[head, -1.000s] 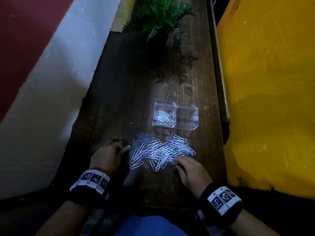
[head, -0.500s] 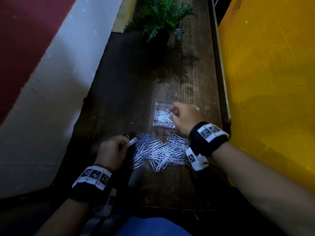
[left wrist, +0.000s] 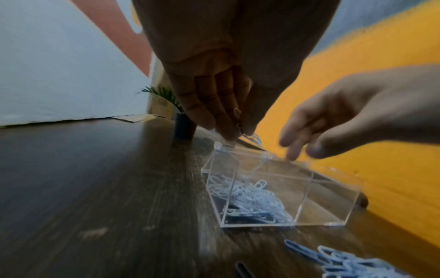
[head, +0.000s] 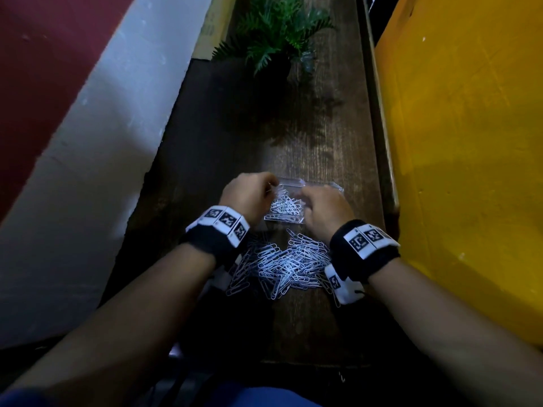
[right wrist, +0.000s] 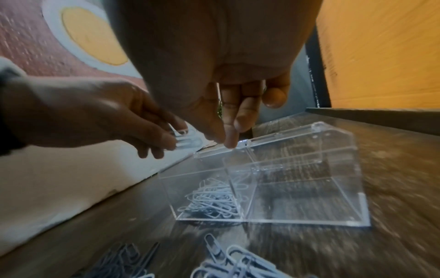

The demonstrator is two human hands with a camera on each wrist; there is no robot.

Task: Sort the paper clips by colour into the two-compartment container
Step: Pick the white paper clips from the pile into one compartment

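yellow wall (head: 470, 171) hemming the right, plant (head: 276, 33) blocking the far end, bare wood (head: 235, 136) between

The left hand (head: 249, 193), beside the pile (head: 282, 265) half a second ago, now hangs over the container (left wrist: 281, 197) pinching a clip (right wrist: 188, 143); the right hand (head: 326, 207) stays there, fingers loose.

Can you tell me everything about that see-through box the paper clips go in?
The see-through box looks like clear hard plastic, with a wall down the middle making two compartments. It sits flat on the dark wooden table, just beyond the loose pile of clips. Its left compartment holds pale blue-white paper clips; the right one looks empty. Clear hinged lids stand open along its far edge. The left hand pinches clips above it, and the right hand reaches to the lid edge.
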